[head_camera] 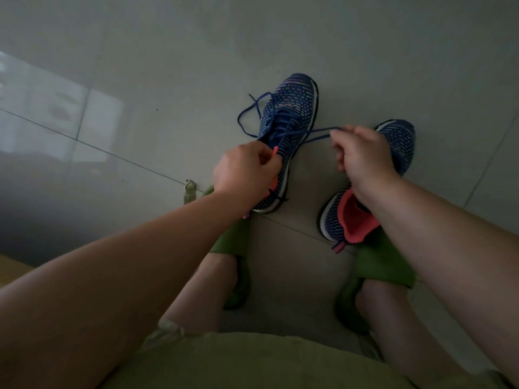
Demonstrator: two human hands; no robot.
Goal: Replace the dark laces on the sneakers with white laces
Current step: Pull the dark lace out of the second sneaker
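Two blue knit sneakers with coral lining stand on the tiled floor. The left sneaker (292,108) carries a dark blue lace (250,113) that loops loosely off its far-left side. My left hand (244,169) pinches the lace near its coral tip over the shoe's tongue. My right hand (362,155) grips another stretch of the same lace, pulled taut to the right across the shoe. The right sneaker (398,141) lies partly hidden under my right hand and wrist; its coral opening faces me. No white lace shows.
My feet in green slippers (382,265) sit just below the sneakers. A small olive strap (189,189) lies on the floor left of the left sneaker. Grey floor tiles (140,80) stretch away to the left and far side.
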